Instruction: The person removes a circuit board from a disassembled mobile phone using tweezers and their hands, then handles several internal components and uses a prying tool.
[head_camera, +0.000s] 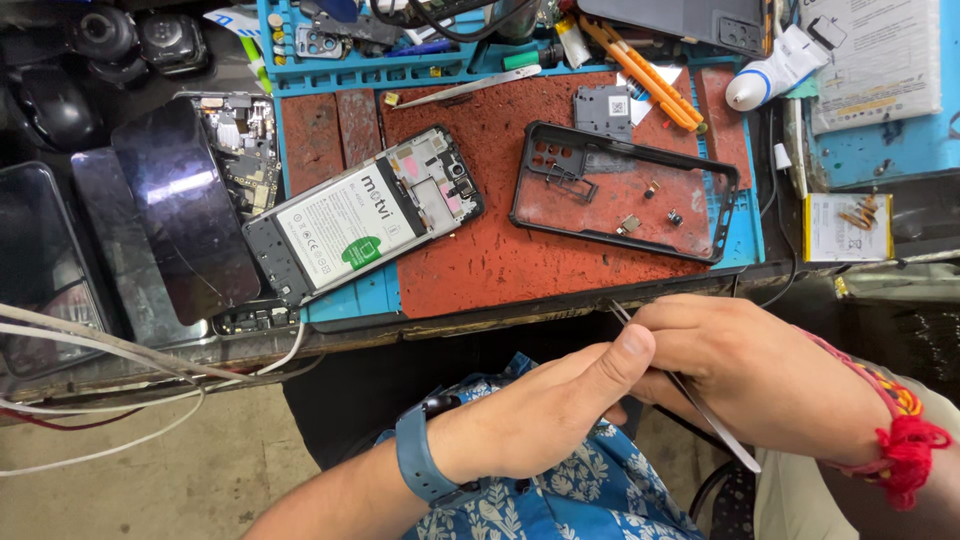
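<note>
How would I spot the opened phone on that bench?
Find the red work mat on the bench. On its left edge lies the opened phone, tilted, back cover off, showing a white battery. Unlike the empty black phone case to its right, it still holds its parts.

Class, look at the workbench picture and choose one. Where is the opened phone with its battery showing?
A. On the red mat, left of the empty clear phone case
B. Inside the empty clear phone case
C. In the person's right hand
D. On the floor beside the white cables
A: the opened phone lies flat on the red mat, left of the clear case, while the right hand holds only thin metal tweezers.
</note>
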